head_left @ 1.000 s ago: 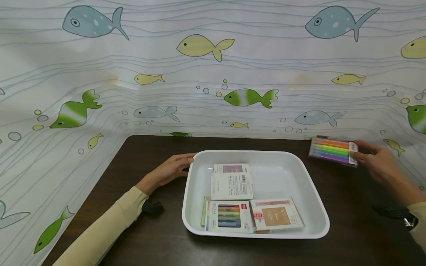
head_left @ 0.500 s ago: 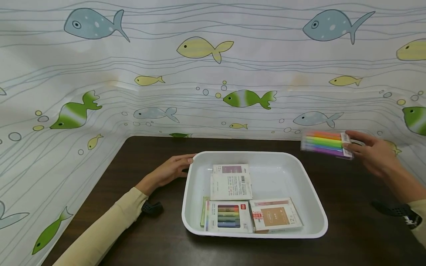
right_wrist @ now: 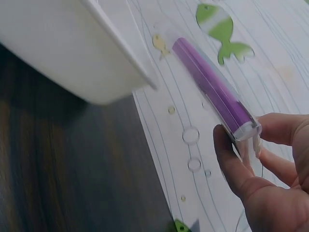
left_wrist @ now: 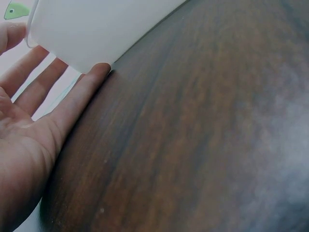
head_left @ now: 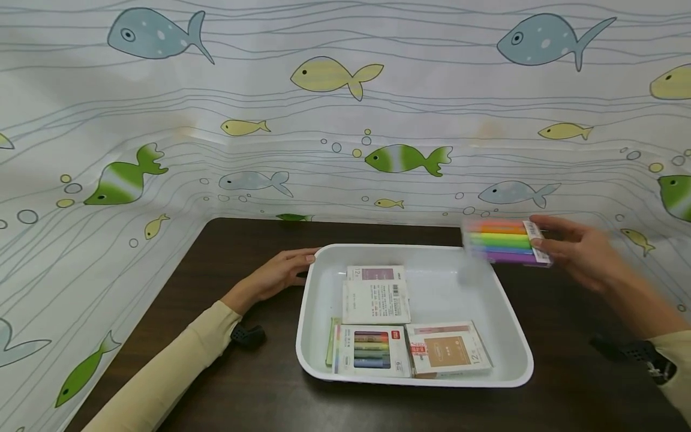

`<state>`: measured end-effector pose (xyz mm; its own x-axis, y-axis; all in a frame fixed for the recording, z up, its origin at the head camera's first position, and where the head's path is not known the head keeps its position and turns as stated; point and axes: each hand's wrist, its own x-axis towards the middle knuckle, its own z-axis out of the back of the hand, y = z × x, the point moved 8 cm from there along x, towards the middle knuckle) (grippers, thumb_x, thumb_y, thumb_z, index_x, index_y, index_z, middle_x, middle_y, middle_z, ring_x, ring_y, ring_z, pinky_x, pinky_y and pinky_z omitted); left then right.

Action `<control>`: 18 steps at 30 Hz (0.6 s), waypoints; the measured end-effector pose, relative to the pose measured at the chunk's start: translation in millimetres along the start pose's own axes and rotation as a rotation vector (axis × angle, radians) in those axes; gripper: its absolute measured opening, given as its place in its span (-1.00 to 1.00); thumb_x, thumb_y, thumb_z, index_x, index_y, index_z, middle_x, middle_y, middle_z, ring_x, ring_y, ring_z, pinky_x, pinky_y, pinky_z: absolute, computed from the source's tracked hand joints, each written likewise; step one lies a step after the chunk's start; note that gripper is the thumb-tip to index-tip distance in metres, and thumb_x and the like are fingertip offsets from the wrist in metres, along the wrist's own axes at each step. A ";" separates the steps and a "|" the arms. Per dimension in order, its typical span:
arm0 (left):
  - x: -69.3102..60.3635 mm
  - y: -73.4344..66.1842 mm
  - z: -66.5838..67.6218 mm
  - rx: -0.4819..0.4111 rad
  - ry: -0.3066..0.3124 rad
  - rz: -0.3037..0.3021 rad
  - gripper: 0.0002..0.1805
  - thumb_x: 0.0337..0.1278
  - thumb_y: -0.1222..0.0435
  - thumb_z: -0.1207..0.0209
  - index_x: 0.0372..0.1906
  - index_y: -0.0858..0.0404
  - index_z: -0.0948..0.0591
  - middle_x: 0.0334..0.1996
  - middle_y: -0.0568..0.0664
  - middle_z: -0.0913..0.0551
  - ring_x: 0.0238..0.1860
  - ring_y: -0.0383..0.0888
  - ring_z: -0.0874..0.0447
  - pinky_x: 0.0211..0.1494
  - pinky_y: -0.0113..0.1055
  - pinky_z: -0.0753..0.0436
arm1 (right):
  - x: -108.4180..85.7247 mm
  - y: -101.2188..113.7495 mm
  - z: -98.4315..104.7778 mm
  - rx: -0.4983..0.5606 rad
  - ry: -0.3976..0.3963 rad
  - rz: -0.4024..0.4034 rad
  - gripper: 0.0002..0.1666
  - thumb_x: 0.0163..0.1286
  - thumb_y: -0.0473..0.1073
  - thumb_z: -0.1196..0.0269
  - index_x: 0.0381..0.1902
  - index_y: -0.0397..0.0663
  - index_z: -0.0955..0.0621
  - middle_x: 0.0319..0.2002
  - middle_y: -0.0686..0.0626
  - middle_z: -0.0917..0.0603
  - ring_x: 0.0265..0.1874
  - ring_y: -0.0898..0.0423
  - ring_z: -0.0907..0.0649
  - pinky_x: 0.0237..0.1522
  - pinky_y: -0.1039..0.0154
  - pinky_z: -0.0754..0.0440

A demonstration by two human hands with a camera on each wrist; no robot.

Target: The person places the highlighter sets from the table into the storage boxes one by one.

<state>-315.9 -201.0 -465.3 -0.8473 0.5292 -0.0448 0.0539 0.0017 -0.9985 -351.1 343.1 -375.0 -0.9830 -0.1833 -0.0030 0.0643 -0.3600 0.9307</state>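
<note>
My right hand (head_left: 585, 252) pinches a clear pack of rainbow-coloured markers (head_left: 499, 241) by its labelled end. The pack hangs over the back right corner of a white tray (head_left: 442, 257). Seen from the right wrist, the pack is edge-on with a purple marker (right_wrist: 212, 82) facing the camera, thumb and fingers on opposite faces. My left hand (head_left: 278, 274) rests against the tray's left end, some fingertips at the rim. In the left wrist view, its fairly straight fingers (left_wrist: 79, 94) touch the tray's outer wall (left_wrist: 96, 29).
Inside the tray lie a box with a colour window (head_left: 371, 354), a box with a brown panel (head_left: 449, 353), and white boxes (head_left: 376, 303) behind. A green edge (head_left: 330, 342) peeks out at left. Fish-patterned sheeting (head_left: 324, 150) stands behind the dark table (head_left: 248, 372).
My right hand has lifted the marker pack off the table's right side and carried it leftward to the tray's back right corner. The left hand and tray stay put.
</note>
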 end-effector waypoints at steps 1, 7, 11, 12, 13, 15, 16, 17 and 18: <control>0.0 -0.1 0.2 0.001 -0.002 0.001 -0.43 0.62 0.18 0.00 0.55 0.29 -0.29 0.48 0.14 -0.33 0.40 0.10 -0.39 0.28 0.12 -0.49 | -0.5 2.2 -4.3 0.011 0.010 0.003 -0.21 0.52 -0.19 -0.27 0.59 -0.08 -0.23 0.17 -0.03 -0.42 -0.16 0.14 -0.66 -0.18 0.28 -0.70; 1.2 0.5 0.9 -0.005 -0.002 0.003 -0.42 0.62 0.18 0.00 0.56 0.31 -0.27 0.49 0.15 -0.31 0.38 0.11 -0.40 0.28 0.11 -0.50 | -5.0 11.3 -26.5 -0.032 0.049 0.034 -0.26 0.53 -0.14 -0.25 0.56 -0.05 -0.26 0.16 -0.04 -0.48 -0.13 0.06 -0.68 -0.13 0.20 -0.72; 1.9 0.8 0.9 -0.010 -0.001 0.004 -0.42 0.62 0.17 0.00 0.55 0.30 -0.28 0.48 0.15 -0.33 0.37 0.11 -0.42 0.28 0.12 -0.50 | -10.7 20.6 -38.7 -0.061 0.073 0.073 -0.29 0.53 -0.16 -0.25 0.54 -0.06 -0.29 0.17 -0.10 -0.48 -0.14 0.00 -0.69 -0.13 0.18 -0.72; 1.8 0.7 0.8 -0.010 0.000 0.003 -0.42 0.62 0.17 0.00 0.55 0.30 -0.28 0.48 0.15 -0.33 0.37 0.11 -0.42 0.28 0.12 -0.50 | -12.1 22.7 -41.9 -0.059 0.080 0.077 -0.30 0.53 -0.16 -0.26 0.53 -0.05 -0.30 0.18 -0.12 -0.48 -0.14 -0.01 -0.70 -0.13 0.18 -0.72; 1.8 0.8 0.6 -0.008 0.002 0.003 -0.42 0.62 0.17 0.00 0.55 0.30 -0.28 0.48 0.15 -0.33 0.37 0.10 -0.42 0.28 0.12 -0.49 | -13.5 24.7 -45.5 -0.061 0.093 0.079 -0.29 0.53 -0.17 -0.26 0.54 -0.06 -0.29 0.18 -0.13 -0.48 -0.13 -0.02 -0.70 -0.13 0.17 -0.72; 1.3 0.4 0.4 -0.003 0.006 -0.002 -0.42 0.62 0.16 0.01 0.56 0.30 -0.28 0.48 0.16 -0.33 0.37 0.10 -0.42 0.28 0.13 -0.49 | -15.9 27.9 -53.0 -0.062 0.114 0.080 -0.28 0.51 -0.16 -0.28 0.53 -0.07 -0.30 0.17 -0.15 -0.51 -0.13 -0.02 -0.71 -0.12 0.17 -0.72; 1.1 0.1 0.3 -0.002 0.009 -0.004 -0.42 0.62 0.16 0.01 0.56 0.30 -0.27 0.48 0.16 -0.32 0.38 0.10 -0.41 0.28 0.13 -0.49 | -17.1 29.0 -56.6 -0.050 0.119 0.072 -0.28 0.50 -0.16 -0.30 0.52 -0.07 -0.31 0.16 -0.15 -0.53 -0.12 -0.02 -0.71 -0.12 0.17 -0.72; 1.1 -0.3 0.1 -0.003 0.011 -0.006 -0.42 0.62 0.16 0.01 0.56 0.30 -0.27 0.48 0.16 -0.32 0.38 0.10 -0.41 0.28 0.13 -0.49 | -18.4 30.5 -60.4 -0.040 0.127 0.069 -0.28 0.49 -0.17 -0.31 0.51 -0.08 -0.31 0.17 -0.15 -0.54 -0.10 -0.02 -0.72 -0.11 0.16 -0.72; 1.2 -0.6 -0.1 -0.002 0.012 -0.008 -0.42 0.62 0.16 0.01 0.56 0.30 -0.27 0.48 0.16 -0.32 0.38 0.10 -0.41 0.29 0.13 -0.48 | -19.6 32.2 -64.4 -0.036 0.140 0.075 -0.27 0.49 -0.18 -0.31 0.51 -0.10 -0.31 0.18 -0.17 -0.54 -0.08 -0.02 -0.72 -0.10 0.15 -0.72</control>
<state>-316.8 -200.3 -464.8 -0.8411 0.5397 -0.0362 0.0482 0.0081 -0.9988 -318.7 276.2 -368.5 -0.9419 -0.3358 0.0132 0.1457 -0.3727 0.9164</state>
